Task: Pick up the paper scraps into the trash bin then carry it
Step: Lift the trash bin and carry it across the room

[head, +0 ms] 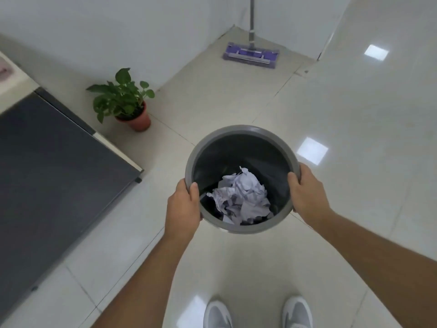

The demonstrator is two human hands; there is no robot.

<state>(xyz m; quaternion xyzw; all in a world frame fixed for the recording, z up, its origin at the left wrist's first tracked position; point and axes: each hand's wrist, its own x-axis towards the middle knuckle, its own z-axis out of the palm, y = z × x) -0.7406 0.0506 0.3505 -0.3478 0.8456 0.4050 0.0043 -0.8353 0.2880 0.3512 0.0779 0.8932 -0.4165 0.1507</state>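
A round grey trash bin with a dark liner hangs in front of me above the tiled floor. Crumpled white paper scraps lie at its bottom. My left hand grips the bin's rim on the left side, thumb over the edge. On the right side my right hand holds the rim the same way. Both forearms reach in from the bottom of the view.
A potted green plant stands on the floor to the left. A dark grey cabinet fills the left side. A purple flat mop leans in the far corner by the white walls. My grey shoes show at the bottom.
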